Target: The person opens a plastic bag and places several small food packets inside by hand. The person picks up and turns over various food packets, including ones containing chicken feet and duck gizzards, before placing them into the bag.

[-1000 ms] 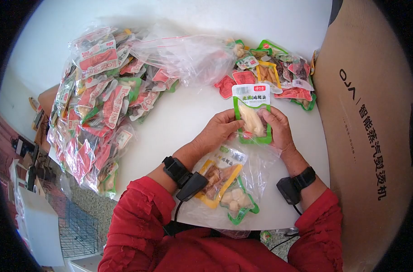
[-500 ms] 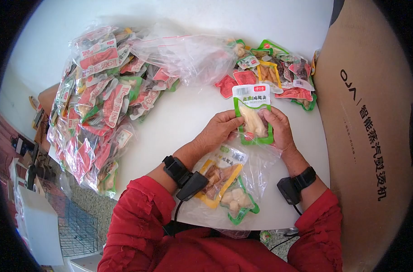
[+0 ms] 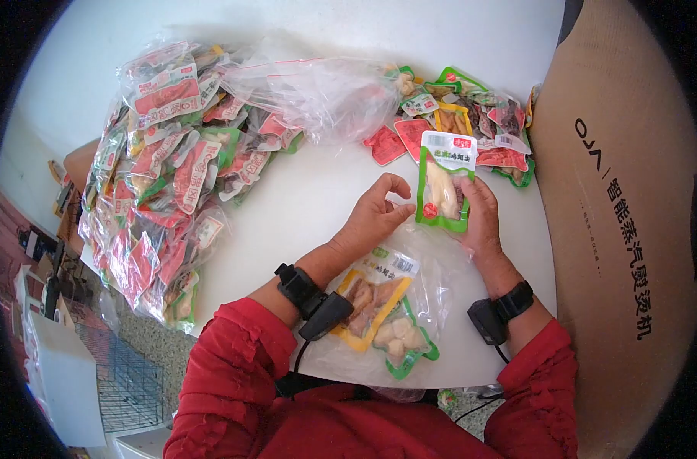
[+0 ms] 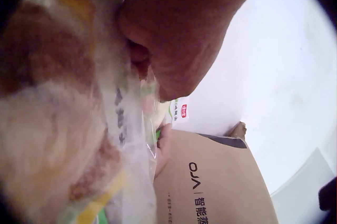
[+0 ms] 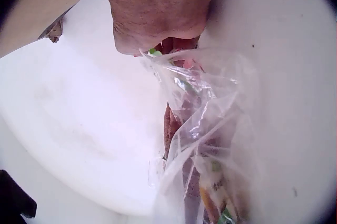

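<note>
My right hand (image 3: 482,216) grips a green-edged snack packet (image 3: 443,187) by its right side, thumb across its front. Pale chicken-wing-like pieces show through the window, under a white printed top. Just left of the packet is my left hand (image 3: 373,214), its fingers loosely bent and its thumb apart from them, nothing visible between. Below both hands lies a clear plastic bag (image 3: 438,279) with a yellow-edged packet (image 3: 377,300) and a green-edged packet of pale lumps (image 3: 400,338) in it. The bag's clear film (image 5: 210,98) hangs by my right hand in the right wrist view.
A big clear bag stuffed with packets (image 3: 164,176) stands on the left of the white table (image 3: 287,222). Flat empty-looking plastic bags (image 3: 318,96) lie at the back, beside a loose packet pile (image 3: 471,115). A tall cardboard box (image 3: 616,229) walls off the right side.
My left hand has let go of the green-edged packet, which both hands held before. With my right hand, the packet has shifted a little right and up, and it tilts slightly.
</note>
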`<act>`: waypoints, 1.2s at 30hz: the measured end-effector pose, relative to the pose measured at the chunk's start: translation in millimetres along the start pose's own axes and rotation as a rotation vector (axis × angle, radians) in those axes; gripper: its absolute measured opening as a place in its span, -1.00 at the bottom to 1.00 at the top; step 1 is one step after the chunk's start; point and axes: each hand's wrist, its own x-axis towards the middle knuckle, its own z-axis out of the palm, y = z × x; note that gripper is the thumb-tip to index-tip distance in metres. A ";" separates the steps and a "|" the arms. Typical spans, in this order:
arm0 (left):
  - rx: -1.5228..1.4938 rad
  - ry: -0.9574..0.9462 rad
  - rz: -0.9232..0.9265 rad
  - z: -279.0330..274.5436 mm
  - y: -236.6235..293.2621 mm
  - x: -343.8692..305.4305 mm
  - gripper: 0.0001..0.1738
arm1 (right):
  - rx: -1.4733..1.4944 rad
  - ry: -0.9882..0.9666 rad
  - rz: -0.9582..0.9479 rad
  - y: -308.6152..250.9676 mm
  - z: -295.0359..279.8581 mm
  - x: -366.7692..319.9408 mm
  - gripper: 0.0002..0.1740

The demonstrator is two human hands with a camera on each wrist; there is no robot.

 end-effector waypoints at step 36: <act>-0.298 -0.581 -0.144 -2.1 13.6 -1.7 -0.62 | 0.276 -0.063 0.071 -13.0 7.8 -6.4 -0.74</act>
